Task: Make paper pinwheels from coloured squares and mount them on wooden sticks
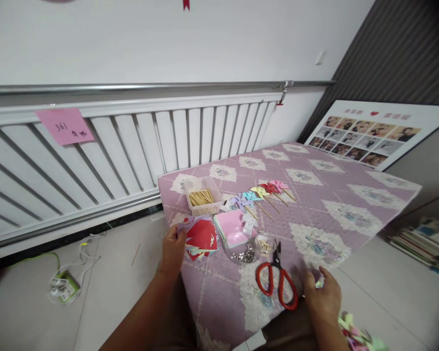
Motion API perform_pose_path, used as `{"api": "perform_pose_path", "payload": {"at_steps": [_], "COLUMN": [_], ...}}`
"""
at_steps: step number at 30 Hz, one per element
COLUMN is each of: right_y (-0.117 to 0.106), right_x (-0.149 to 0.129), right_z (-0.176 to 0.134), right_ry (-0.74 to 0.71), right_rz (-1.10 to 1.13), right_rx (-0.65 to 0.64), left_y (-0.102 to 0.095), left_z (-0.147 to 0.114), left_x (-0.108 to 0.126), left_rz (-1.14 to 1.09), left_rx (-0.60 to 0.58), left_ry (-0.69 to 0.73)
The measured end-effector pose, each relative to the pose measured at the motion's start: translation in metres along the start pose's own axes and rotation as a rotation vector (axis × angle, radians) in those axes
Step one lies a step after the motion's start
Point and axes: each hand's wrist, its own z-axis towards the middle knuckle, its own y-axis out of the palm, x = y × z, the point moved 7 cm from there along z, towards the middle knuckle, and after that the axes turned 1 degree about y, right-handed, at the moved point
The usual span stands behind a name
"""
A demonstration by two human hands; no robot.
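A bed-like surface (219, 297) is covered in flowered purple cloth beside a white radiator (205, 131). A lilac paper (195, 221) is pinched between thumb and fingers of the left hand (173, 248), at a pile of coloured paper (202, 236). The right hand (324, 292) is held half open near red-handled scissors (276, 263); whether anything is gripped cannot be told.

A pink note (66, 135) on the radiator (198, 134) reads — "361".
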Motion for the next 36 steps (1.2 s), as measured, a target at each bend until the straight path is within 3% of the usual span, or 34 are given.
{"api": "perform_pose_path", "payload": {"at_steps": [5,9,12,15,18,22,25,28,29,32,36], "right_y": [-0.007,-0.014,-0.023,-0.022,-0.008,0.012,0.024,0.046,0.057,0.076,0.098], "right_x": [-0.011,-0.013,-0.035,-0.094,-0.172,-0.252,-0.296,-0.327,-0.333,-0.347,-0.347], "right_z": [-0.014,-0.016,-0.024,-0.052,-0.101,-0.140,-0.129,-0.099,-0.089,-0.065,-0.059], "right_ry": [-0.045,-0.039,-0.050,-0.233,-0.467,-0.556,-0.583,-0.582,-0.553,-0.532,-0.508], "right_rz": [-0.008,-0.001,-0.006,0.054,0.257,0.411,0.466,0.327,0.240,0.167,0.104], "right_rx": [0.005,-0.007,0.019,-0.059,-0.269,-0.455,-0.528,-0.694,-0.774,-0.853,-0.942], "left_y": [-0.013,-0.013,-0.011,-0.009,-0.009,-0.015,-0.023,-0.033,-0.036,-0.045,-0.058], "left_z": [0.003,0.012,0.015,0.018,0.019,0.018,0.016,0.013,0.012,0.009,0.005], "left_x": [-0.001,-0.028,-0.046,-0.054,-0.057,-0.056,-0.053,-0.051,-0.051,-0.053,-0.056], "left_rz": [-0.207,-0.346,-0.385,-0.387,-0.417,-0.478,-0.540,-0.556,-0.563,-0.606,-0.626], "left_rx": [0.144,0.198,0.232,0.231,0.231,0.223,0.203,0.197,0.199,0.204,0.210], "left_ry": [-0.040,-0.241,-0.317,-0.329,-0.341,-0.365,-0.365,-0.352,-0.353,-0.378,-0.411]}}
